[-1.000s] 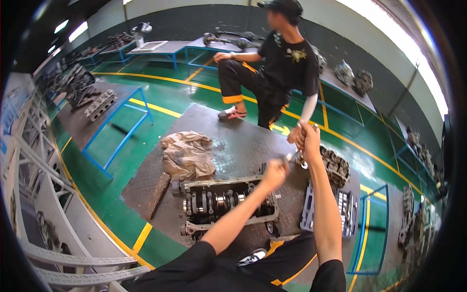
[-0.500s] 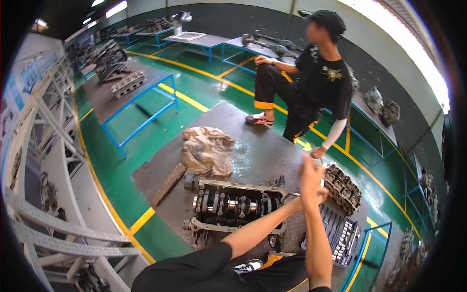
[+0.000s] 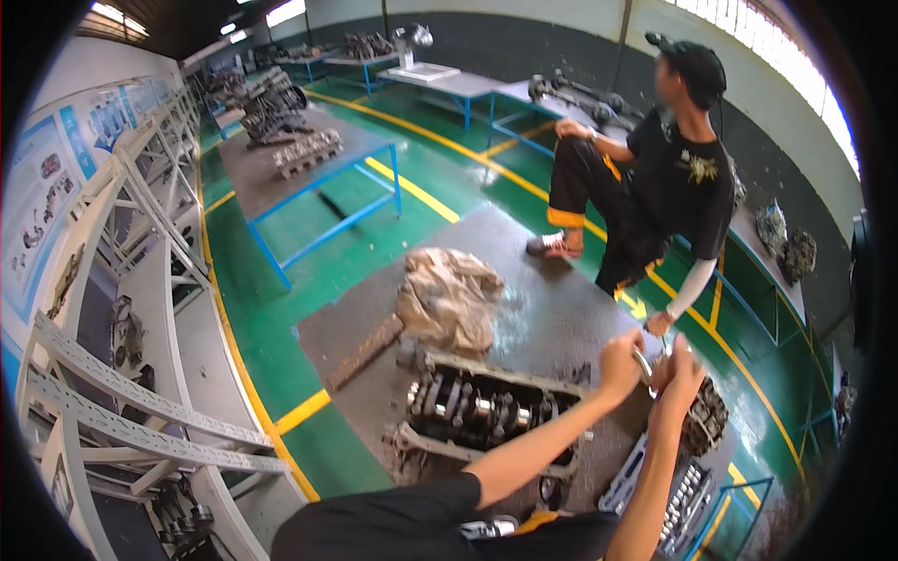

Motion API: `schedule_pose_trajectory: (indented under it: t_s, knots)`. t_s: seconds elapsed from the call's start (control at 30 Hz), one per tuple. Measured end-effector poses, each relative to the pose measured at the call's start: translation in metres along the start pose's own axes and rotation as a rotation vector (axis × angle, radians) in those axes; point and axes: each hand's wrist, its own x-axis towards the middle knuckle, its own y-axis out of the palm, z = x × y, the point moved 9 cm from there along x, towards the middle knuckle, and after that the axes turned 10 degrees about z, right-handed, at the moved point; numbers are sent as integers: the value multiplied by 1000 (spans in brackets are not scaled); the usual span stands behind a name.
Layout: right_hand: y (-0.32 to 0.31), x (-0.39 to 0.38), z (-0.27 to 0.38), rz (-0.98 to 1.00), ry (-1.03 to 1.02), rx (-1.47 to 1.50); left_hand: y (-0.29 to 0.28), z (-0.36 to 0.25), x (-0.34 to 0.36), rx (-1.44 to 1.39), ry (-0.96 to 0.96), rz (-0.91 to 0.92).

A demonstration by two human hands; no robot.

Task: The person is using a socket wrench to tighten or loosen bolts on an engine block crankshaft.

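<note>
Both of my arms reach forward over the right side of the table. My left hand point(image 3: 619, 367) is closed on a small, shiny, curved metal piece point(image 3: 643, 363) whose exact kind I cannot make out. Right beside it, my right hand point(image 3: 681, 376) has its fingers bent inward, and what they hold is blurred and partly hidden. To the left of my hands lies an engine block point(image 3: 486, 411) with its crankshaft point(image 3: 482, 404) exposed. A cylinder head point(image 3: 706, 421) sits just beyond my right hand, partly covered by it.
A socket set case point(image 3: 687, 496) lies near my right forearm. A crumpled cloth point(image 3: 449, 299) and a wooden block point(image 3: 367, 352) rest behind the engine block. Across the table a person point(image 3: 678, 178) in black reaches down beside my hands. Metal racks point(image 3: 140, 393) stand at the left.
My hands, formerly overlapping, are now side by side, with a shiny metal piece showing between them. The view has shifted, so the table sits farther right and lower.
</note>
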Motion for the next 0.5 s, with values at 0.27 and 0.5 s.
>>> schedule_pose_trajectory:
  t_s: [0.27,0.5]
  knots:
    - [-8,59,-11,151,353,-8,116,3,-95,-329,-89,488]
    - [9,-27,16,380,165,69,10,18,-20,-52,0,141]
